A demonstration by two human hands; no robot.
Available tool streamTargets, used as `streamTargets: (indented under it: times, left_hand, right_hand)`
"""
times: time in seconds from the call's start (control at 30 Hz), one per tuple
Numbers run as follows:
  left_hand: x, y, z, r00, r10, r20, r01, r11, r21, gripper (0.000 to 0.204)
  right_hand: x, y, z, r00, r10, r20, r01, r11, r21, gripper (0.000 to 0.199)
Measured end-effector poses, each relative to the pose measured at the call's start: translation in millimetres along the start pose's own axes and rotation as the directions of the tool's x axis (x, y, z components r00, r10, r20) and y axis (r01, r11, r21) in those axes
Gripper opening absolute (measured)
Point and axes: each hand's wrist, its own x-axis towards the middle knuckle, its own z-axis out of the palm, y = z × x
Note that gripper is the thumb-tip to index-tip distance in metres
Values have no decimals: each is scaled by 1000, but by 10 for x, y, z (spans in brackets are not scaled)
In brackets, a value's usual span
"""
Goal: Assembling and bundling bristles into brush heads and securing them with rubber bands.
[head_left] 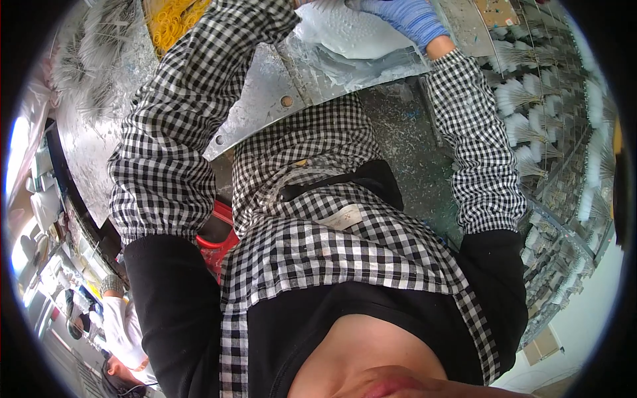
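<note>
My right hand (408, 20), in a blue knit glove, reaches to the top edge above a white, paste-like mass (352, 33). Its fingertips are cut off or hidden, so what they hold cannot be made out. The white mass lies spread on a smeared grey board (371, 74) at the table's near edge. My left arm (219, 40), in a black-and-white checked sleeve, stretches to the same spot. Only a sliver of my left hand (312, 2) shows at the top edge, beside the white mass, with its fingers out of sight.
Yellow rings (178, 23) fill a tray at the upper left. Grey bristle bundles (99, 53) lie on the metal table (249, 99) beyond my left arm. Racks of white-tipped brushes (531, 126) stand close on my right. A red stool-like object (222, 232) and another person (123, 331) are on the left.
</note>
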Motion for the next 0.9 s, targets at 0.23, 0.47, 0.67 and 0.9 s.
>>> streamTargets:
  times: [0.23, 0.47, 0.67, 0.9]
  left_hand:
    - [7, -95, -16, 1000, -14, -16, 11, 986, -169, 57]
    - [-19, -85, -12, 998, -65, 12, 66, 972, -225, 54]
    - [-19, -63, -2, 998, -70, -5, 65, 950, -304, 50]
    - [30, -79, -34, 950, -300, -88, 228, 857, -462, 47]
  right_hand:
    - [-92, -133, -74, 997, -79, 1, 79, 996, 33, 49]
    - [-63, -115, -51, 999, -44, -30, 39, 989, -142, 51]
    - [-119, -168, -24, 996, -65, -63, 58, 993, -102, 49]
    - [-352, -472, -3, 933, -270, -236, 110, 842, -529, 46]
